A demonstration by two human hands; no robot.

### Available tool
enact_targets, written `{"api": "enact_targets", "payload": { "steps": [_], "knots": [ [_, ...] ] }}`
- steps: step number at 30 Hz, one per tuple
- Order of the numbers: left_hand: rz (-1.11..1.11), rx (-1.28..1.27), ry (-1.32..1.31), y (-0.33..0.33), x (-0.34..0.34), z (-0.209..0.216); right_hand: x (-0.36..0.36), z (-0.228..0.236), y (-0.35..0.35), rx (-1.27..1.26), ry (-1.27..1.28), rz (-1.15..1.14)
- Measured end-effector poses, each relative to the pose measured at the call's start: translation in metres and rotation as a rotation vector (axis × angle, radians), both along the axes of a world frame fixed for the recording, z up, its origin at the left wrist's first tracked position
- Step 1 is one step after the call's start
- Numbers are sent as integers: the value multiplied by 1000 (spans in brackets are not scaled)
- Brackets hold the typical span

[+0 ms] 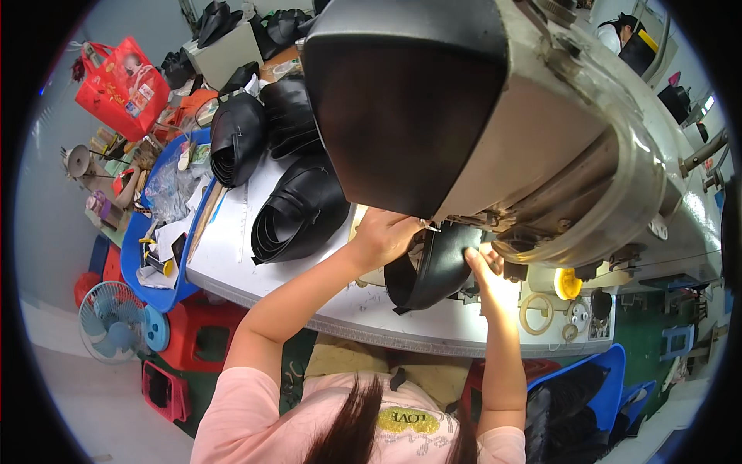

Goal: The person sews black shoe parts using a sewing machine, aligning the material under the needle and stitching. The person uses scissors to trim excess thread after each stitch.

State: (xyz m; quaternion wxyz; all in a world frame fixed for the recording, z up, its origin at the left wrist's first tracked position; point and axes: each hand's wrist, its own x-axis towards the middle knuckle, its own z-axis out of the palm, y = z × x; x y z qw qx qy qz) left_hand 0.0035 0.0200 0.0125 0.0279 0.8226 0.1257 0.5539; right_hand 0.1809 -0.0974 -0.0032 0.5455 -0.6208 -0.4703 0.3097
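A curved black leather piece (444, 267) sits under the head of a large industrial sewing machine (572, 139). My right hand (488, 269) grips its right edge, thumb on the outer face, fingers partly hidden by the machine. On the other side, my left hand (386, 237) is closed in a pinch close to the needle area. A small shiny metal tip shows at its fingertips, too small to name. The machine's dark front cover hides much of the stitching spot.
Rolled black leather pieces (301, 209) lie on the white table (224, 259) at the left. Beyond them stands a blue tray (143, 224) of plastic and paper scraps. A yellow bobbin-like wheel (568, 284) and a ring (536, 314) are at the right; a blue bin (610, 379) is below.
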Motion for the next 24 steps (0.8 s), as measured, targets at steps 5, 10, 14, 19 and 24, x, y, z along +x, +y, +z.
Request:
{"api": "enact_targets", "payload": {
  "steps": [5, 10, 14, 19, 24],
  "knots": [
    [16, 6, 7, 0, -2, -3, 28, 34, -65, 260, -411, -171],
    [8, 17, -22, -1, 1, -1, 196, 108, -158, 658, -1064, -934],
    [30, 1, -24, -1, 2, -6, 340, 192, -177, 396, -1080, -1147],
    [28, -5, -33, 0, -1, -7, 494, 203, -212, 169, -976, -941],
    [17, -52, -19, -1, 4, -10, 496, 62, -208, 419, -798, -1061]
  ]
}}
